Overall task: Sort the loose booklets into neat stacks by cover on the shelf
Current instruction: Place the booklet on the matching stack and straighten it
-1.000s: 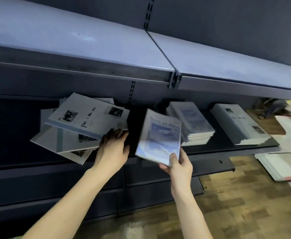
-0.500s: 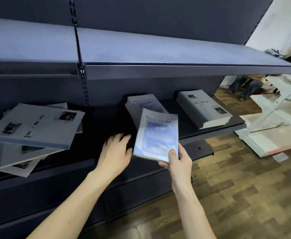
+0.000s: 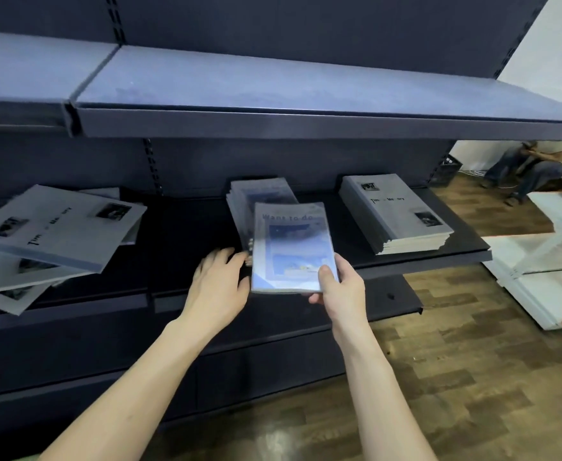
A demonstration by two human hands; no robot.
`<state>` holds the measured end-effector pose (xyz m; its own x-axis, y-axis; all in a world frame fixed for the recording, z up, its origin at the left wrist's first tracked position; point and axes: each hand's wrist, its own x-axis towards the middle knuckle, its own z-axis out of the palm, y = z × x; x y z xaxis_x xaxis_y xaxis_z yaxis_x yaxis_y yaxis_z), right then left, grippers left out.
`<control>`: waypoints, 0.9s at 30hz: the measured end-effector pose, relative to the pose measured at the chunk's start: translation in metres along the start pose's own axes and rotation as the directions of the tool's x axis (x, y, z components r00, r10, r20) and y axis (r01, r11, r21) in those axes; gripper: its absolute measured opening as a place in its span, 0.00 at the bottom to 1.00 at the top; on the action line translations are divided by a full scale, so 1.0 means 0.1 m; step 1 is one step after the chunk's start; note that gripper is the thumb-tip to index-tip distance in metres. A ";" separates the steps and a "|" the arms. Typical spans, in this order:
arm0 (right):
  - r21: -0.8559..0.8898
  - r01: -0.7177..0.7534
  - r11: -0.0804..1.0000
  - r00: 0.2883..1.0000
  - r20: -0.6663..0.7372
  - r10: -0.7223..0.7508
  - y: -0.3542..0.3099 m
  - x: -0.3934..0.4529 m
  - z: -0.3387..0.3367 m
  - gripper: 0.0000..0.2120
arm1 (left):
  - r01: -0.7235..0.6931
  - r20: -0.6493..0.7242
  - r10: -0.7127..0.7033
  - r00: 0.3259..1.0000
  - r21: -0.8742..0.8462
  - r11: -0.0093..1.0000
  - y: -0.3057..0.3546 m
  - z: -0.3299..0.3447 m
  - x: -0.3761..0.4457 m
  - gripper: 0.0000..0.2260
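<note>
My right hand grips the lower right corner of a blue "Want to do" booklet, holding it just in front of the stack of matching blue booklets on the dark shelf. Beside the booklet's left edge, my left hand reaches with straight fingers to the stack's front left edge. A neat stack of grey "Time Memory" booklets lies to the right. At the far left, a loose untidy pile of grey booklets juts over the shelf's front.
An upper shelf overhangs the working shelf. A lower shelf sticks out below it. Wooden floor spreads to the right, with white panels lying on it and a seated person far back.
The view has swung right. My left hand has left the loose grey pile and moved right to the blue stack. My right hand has carried the blue booklet closer to that stack.
</note>
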<state>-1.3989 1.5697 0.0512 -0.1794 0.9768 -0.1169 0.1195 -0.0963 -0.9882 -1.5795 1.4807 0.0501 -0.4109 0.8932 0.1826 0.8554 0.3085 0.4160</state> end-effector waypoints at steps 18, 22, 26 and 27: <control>-0.205 0.043 0.978 0.994 0.106 -0.021 -0.26 1.18 0.32 0.17 | 0.138 0.064 -0.138 0.988 -0.002 0.990 -0.05 0.15 0.92 0.21; -0.321 0.123 0.939 0.991 0.097 -0.097 -0.29 1.35 0.41 0.07 | 0.164 0.107 -0.162 0.981 -0.005 0.986 -0.10 0.16 1.06 0.20; -0.435 0.131 0.891 0.991 0.067 -0.114 -0.19 1.50 0.54 0.13 | 0.186 0.122 -0.189 0.974 0.037 0.982 -0.07 0.13 1.14 0.20; -0.429 0.124 0.895 0.992 0.056 -0.111 -0.16 1.54 0.58 0.13 | 0.189 0.114 -0.193 0.975 0.047 0.981 -0.07 0.11 1.16 0.19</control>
<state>-1.4847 1.7102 0.0429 -0.2460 0.9692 -0.0123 0.5040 0.1171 -0.8557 -1.6294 1.5858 0.0585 -0.5298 0.8481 -0.0038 0.7764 0.4869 0.4003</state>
